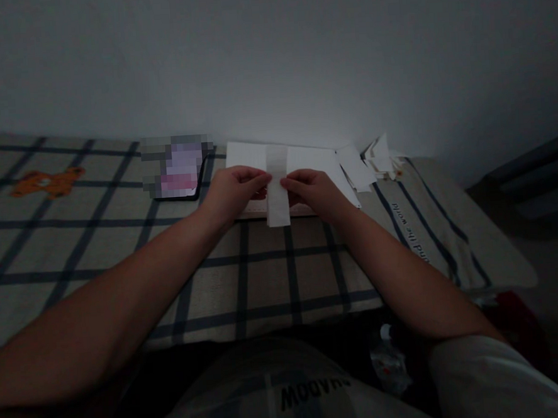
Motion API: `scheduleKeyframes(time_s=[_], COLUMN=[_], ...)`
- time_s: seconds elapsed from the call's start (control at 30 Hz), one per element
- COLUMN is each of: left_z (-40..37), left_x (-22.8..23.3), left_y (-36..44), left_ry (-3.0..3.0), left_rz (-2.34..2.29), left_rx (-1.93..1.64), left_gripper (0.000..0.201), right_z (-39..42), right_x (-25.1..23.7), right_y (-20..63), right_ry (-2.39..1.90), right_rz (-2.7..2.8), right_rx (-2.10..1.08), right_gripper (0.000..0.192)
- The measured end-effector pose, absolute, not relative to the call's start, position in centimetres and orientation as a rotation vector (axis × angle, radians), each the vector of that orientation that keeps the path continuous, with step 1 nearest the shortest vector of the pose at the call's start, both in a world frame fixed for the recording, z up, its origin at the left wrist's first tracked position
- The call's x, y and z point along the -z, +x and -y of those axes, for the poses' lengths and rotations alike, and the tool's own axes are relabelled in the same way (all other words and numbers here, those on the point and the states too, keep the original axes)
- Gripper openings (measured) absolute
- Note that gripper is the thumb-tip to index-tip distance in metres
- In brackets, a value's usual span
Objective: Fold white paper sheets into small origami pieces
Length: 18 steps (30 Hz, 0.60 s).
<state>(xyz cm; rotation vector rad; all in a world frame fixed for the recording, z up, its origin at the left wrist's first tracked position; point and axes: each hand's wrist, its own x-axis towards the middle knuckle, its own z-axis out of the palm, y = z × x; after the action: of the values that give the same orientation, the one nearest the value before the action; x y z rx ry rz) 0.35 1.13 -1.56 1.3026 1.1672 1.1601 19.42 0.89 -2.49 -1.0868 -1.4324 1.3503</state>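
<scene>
Observed under dim light, midway between both forearms: a narrow strip of white paper (277,203), running lengthwise away from the body, far end over white sheets (245,153), near end past the front edge of a pale pinkish pad (256,210). Too dim to tell whether single or folded in layers. At the left side of the strip: left hand (233,190), thumb and forefinger closed in a pinch on the edge, remaining fingers curled beneath and partly hidden. At the right side, nearly level with the first grip: right hand (316,191), likewise pinching the edge between thumb and forefinger, other fingers bent inward. Noted beneath all this: a checked cloth (218,288) with dark stripes over a pale ground, spread up to a plain wall (270,58). To the left of the pad, near but apart: a phone (179,171), lying flat, screen lit and blurred into blocks. Farther left, on the cloth: an orange bear figure (48,183). To the right of the sheets: a smaller loose paper (356,168), and just beside it a cluster of folded white papers (380,158). Nearer, at right: dark lettering (410,232) on the cloth, inverted from this viewpoint. Below the table edge, at right: a clear plastic bottle (390,363) with a white cap.
</scene>
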Motion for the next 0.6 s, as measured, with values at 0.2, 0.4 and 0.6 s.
scheduleKeyframes(time_s=[0.2,0.4,0.6], left_z=[-1.24,-0.72,-0.9], left_x=[1.84,1.04,1.2], left_y=[0.39,0.48,0.5], left_ry=[1.262,1.276,1.276], left_rz=[-1.134,-1.206,-1.21], left_rx=[-1.085,-0.974,-1.028], left_gripper=[0.017,0.016,0.01], right_z=[-1.04,-1.28,-1.07], right_x=[2.45,2.59,2.56], right_y=[19.68,19.99,19.58], right_ry=[-1.164,-1.194,-1.146], right_rz=[1.49,1.556,1.531], right_rx=[-1.132,-1.001,-1.123], right_gripper=[0.026,0.03,0.035])
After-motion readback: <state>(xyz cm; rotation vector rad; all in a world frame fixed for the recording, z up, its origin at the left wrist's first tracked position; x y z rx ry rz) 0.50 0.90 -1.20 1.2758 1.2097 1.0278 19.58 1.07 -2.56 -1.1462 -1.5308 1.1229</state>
